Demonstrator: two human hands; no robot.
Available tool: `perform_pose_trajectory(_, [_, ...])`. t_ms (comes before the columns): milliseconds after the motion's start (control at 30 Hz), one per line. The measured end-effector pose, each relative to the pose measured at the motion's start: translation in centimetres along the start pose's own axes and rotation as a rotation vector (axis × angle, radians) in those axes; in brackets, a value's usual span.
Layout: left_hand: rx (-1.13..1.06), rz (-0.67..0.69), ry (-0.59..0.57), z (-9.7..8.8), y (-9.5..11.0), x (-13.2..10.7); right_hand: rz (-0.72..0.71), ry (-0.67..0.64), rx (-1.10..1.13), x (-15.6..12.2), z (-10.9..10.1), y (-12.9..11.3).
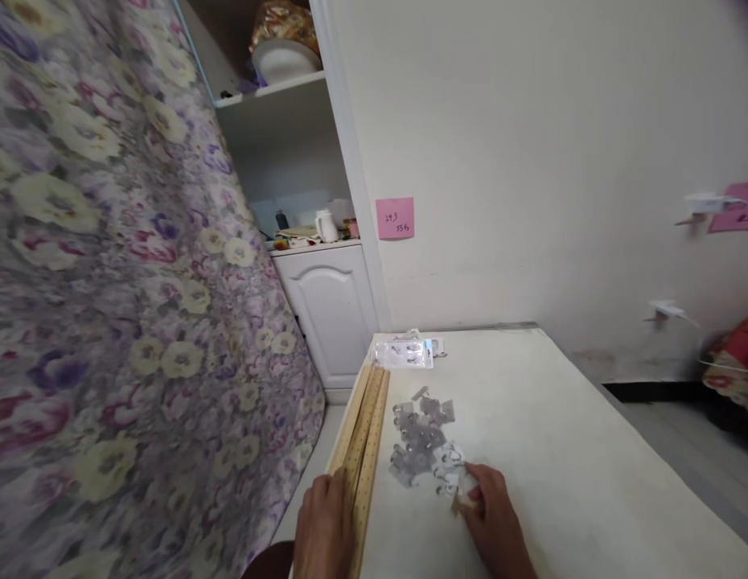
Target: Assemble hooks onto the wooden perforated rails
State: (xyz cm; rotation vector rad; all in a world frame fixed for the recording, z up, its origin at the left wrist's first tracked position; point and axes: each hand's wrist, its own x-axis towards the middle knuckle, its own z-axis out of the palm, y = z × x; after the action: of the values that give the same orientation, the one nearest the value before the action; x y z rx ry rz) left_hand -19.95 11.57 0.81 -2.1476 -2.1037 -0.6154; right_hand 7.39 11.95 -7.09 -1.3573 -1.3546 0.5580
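While the right hand (491, 523) sits at the lower middle of the frame, its fingers are curled down onto the near edge of a pile of small clear packets (422, 438). Thumb and forefinger are drawn close around a small tan bit there. Whether they truly pinch it or only touch it cannot be told at this size.

Left hand (324, 527), lower centre-left: laid loosely open, palm down, over the near end of a pair of wooden rulers (369, 422). It rests on them rather than clasping them.

Step in hand, as I judge it: sorting or picking through the packets one at a time, with the rulers steadied alongside. The packets overlap and look thin and slippery, so parting one from the heap would call for a fine fingertip pinch and a light touch, or the neighbours will drag along.

Outward from the hands:
- The packet pile lies on the white table (561, 450), just right of the rulers, which run along the table's left edge.
- A flat clear blister pack (404, 354) sits at the table's far left corner, apart from the pile.
- Pink sticky note (395, 218) on the wall above, with handwriting too small to read surely.
- White cabinet door (331, 310) beyond the table.
- Floral cloth (108, 281) fills the left of the frame.
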Motion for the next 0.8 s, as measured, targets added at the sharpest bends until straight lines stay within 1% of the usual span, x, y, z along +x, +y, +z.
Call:
perform_pose_trajectory(67, [-0.076,0.064,0.046,1.3,0.1,-1.3,-0.002,-0.048,0.031,-0.1,0.1,0.2])
perform_pose_trajectory(100, [-0.11,0.091,0.045,2.3,0.3,-2.0,-0.003,-0.066,0.04,-0.1,0.1,0.3])
perform_pose_trajectory(167, [-0.164,0.147,-0.032,4.6,1.2,-3.2,-0.004,-0.076,0.048,0.0,0.4,0.2])
perform_pose_trajectory(233, [-0.176,0.14,-0.063,6.9,2.5,-3.8,-0.011,-0.073,0.05,0.1,0.7,-0.2])
perform_pose_trajectory(300, [-0.172,0.144,-0.108,8.6,4.0,-3.5,-0.024,-0.079,0.052,0.2,0.8,-0.5])
perform_pose_trajectory(400, [-0.139,0.102,-0.073,9.9,6.0,-1.8,-0.026,-0.09,0.043,0.5,0.4,-0.4])
perform_pose_trajectory(467, [-0.113,0.067,-0.032,10.4,6.9,-0.4,-0.009,-0.06,0.038,1.2,-0.1,0.2])
perform_pose_trajectory(567, [-0.104,0.045,0.026,11.2,7.1,1.0,0.012,0.012,0.068,3.5,-0.5,2.0])
perform_pose_trajectory(633, [-0.12,0.053,0.02,11.8,6.6,1.5,0.01,0.04,0.095,5.8,-0.3,3.3])
perform_pose_trajectory(700, [-0.137,0.069,-0.02,12.5,5.9,1.8,-0.004,0.046,0.094,8.3,0.5,4.2])
perform_pose_trajectory(800, [-0.142,0.059,-0.089,13.7,4.9,2.4,-0.036,0.022,0.066,11.6,2.5,4.5])
